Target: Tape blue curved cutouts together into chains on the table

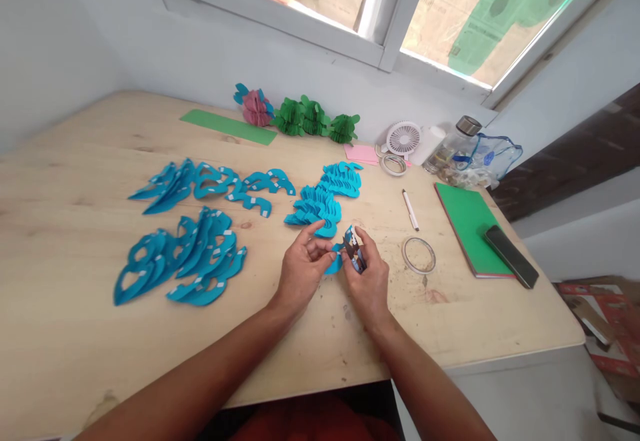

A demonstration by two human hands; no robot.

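Left fingers (311, 230) hold blue paper (333, 266); bottle (447, 151) (contents unclear) stands beside plastic bag (500, 155).

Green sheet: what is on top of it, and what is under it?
A black object lies partly on the green sheet, hiding part of it. Underneath, a red edge shows; the rest is covered.

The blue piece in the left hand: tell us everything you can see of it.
The blue piece looks like thin paper or card, with a curved lower edge. The left hand pinches it over the table, beside the right hand and its dark tool. It is partly hidden, so its full outline and any contact with the tool are unclear.
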